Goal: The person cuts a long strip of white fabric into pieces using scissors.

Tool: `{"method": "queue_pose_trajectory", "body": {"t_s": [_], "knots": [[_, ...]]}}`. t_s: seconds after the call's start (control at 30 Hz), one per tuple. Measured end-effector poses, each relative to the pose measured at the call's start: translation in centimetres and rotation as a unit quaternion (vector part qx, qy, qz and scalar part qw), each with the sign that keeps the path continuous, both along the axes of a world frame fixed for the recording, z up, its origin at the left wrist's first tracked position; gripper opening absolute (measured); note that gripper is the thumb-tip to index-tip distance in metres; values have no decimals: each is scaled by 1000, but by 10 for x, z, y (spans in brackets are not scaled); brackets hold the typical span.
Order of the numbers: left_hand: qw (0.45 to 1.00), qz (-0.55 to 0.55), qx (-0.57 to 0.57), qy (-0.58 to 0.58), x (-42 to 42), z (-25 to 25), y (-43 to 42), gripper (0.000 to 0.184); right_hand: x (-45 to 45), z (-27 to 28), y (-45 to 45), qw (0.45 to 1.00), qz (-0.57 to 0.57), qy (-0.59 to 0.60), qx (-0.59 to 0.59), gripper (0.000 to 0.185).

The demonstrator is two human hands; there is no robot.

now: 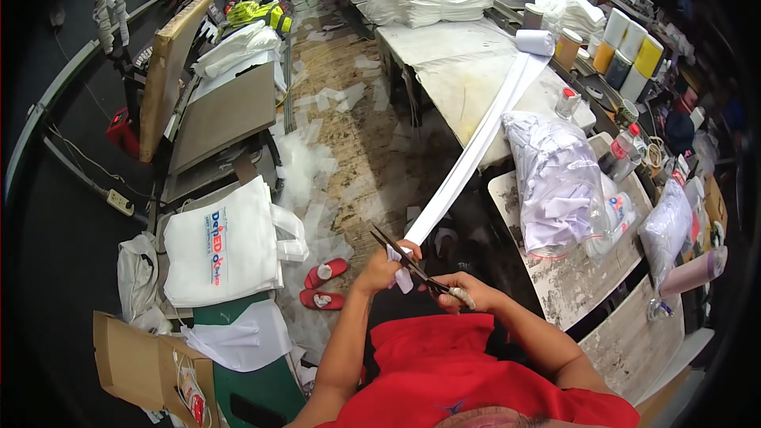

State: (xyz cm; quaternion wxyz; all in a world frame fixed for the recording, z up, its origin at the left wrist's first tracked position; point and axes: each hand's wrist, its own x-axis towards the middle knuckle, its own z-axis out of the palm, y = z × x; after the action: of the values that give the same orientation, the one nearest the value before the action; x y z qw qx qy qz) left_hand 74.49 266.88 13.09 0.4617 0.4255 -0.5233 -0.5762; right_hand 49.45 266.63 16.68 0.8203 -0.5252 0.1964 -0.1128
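My left hand is closed around the near end of a long white fabric strip, with a short crumpled piece poking out below the fingers. The strip stretches away to a white roll on the pale worktable. My right hand grips the handles of dark scissors, which have some wrapping on a handle. Their blades are spread and point up and left, right beside my left hand at the strip. Whether the blades touch the fabric I cannot tell.
Left, white printed bags lie near an open cardboard box. Right, a clear bag of white cloth and bottles stand along the table. Red slippers lie on the littered floor. Two people sit at the back.
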Motion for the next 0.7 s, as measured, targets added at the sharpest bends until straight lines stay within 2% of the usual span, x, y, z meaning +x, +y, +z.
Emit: {"method": "queue_pose_trajectory", "body": {"t_s": [0.03,0.2,0.27,0.4,0.5,0.57,0.6,0.67,0.7], "knots": [[1000,-8,19,3,-1,-3,0,13,-1,-4,2,999,-13,-6,-33,53],[999,-10,27,29,-11,-19,2,17,1,-13,-4,998,-7,-43,-42,62],[997,-20,67,34,-12,-22,5,22,4,-17,-5,992,-10,-57,-110,61],[999,-21,20,22,-9,-22,3,23,6,-25,-4,994,-4,-56,-93,59],[997,-36,73,19,-11,0,5,21,4,-30,-3,997,-9,-77,-23,57],[999,2,18,-28,-16,5,9,20,0,-27,3,999,-13,-43,18,55],[999,-15,48,7,-13,0,9,19,-1,-19,7,998,-39,6,-50,54],[1000,-22,-6,6,-13,-8,7,17,-4,-17,10,997,-31,36,-65,57],[1000,-23,9,-11,-14,-5,7,17,-6,-21,13,998,-42,14,-52,59]]}}
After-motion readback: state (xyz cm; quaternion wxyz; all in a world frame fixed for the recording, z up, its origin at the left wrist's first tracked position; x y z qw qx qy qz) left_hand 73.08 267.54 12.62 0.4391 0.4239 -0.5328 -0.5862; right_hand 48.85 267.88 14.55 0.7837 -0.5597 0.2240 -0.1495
